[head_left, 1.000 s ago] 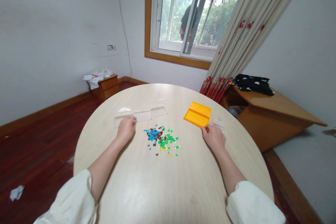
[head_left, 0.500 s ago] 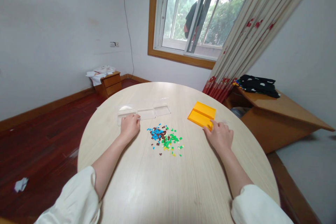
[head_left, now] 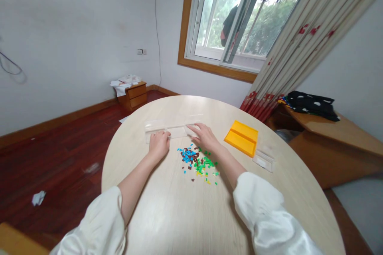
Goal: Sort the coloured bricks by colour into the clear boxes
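Note:
My left hand [head_left: 159, 144] is closed, its curled fingers on the near edge of a clear plastic box [head_left: 152, 125] at the left end of a row. Next to that box lies another clear box [head_left: 177, 132]. My right hand [head_left: 206, 138] reaches over the right end of the row, thumb and fingers apart, beside a third clear box [head_left: 190, 132] that it partly covers. Below and between the hands lies a loose pile of small blue bricks [head_left: 188, 155], brown bricks [head_left: 195, 159], green bricks [head_left: 205, 163] and some yellow ones.
A yellow open two-part case [head_left: 243, 138] lies right of my right hand, with another clear box [head_left: 264, 161] near its corner. All rest on a round pale wooden table [head_left: 179, 215]. A brown cabinet [head_left: 344, 143] with dark cloth stands at the right. A person [head_left: 229, 26] shows outside the window.
My right hand has left the yellow case and moved left to the right end of the clear boxes. My left hand stays by the left box. The view has swung slightly left.

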`<state>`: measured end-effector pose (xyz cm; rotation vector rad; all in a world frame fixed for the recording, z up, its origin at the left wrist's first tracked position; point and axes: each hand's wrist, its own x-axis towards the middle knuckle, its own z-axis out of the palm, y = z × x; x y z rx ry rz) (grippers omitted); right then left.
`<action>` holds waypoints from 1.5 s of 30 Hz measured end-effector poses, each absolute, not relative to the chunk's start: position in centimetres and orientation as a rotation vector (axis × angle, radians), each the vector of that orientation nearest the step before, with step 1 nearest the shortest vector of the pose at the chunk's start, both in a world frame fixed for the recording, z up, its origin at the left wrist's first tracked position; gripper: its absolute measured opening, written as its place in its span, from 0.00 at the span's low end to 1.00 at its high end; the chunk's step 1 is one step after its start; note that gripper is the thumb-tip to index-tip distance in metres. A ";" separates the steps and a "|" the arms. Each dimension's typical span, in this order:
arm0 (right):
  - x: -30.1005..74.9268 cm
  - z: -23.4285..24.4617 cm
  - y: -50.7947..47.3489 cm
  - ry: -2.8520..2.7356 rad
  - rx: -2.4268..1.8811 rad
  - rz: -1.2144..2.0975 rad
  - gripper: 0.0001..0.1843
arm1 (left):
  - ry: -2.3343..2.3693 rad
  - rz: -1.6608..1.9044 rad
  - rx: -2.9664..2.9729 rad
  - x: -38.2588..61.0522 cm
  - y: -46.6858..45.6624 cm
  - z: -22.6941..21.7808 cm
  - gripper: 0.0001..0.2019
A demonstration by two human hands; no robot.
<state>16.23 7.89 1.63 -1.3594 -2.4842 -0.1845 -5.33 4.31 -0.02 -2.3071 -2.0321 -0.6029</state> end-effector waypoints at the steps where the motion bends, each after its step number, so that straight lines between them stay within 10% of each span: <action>1: 15.7 1.6 8.4 -2.518 -1.363 -0.165 0.28 | -2.030 -0.615 -2.317 -5.3 4.4 -0.1 0.14; 18: 19.1 -0.4 5.8 -2.406 -1.536 -0.030 0.16 | -1.757 -0.830 -2.619 -1.5 5.1 -2.0 0.18; 34: 17.9 -3.0 -3.4 -2.127 -1.710 0.067 0.36 | -1.633 -0.816 -2.836 0.7 -0.2 -1.9 0.27; 45: 16.7 -2.9 -3.2 -2.141 -1.279 0.220 0.15 | -1.366 -1.101 -3.150 2.2 -1.4 -1.0 0.16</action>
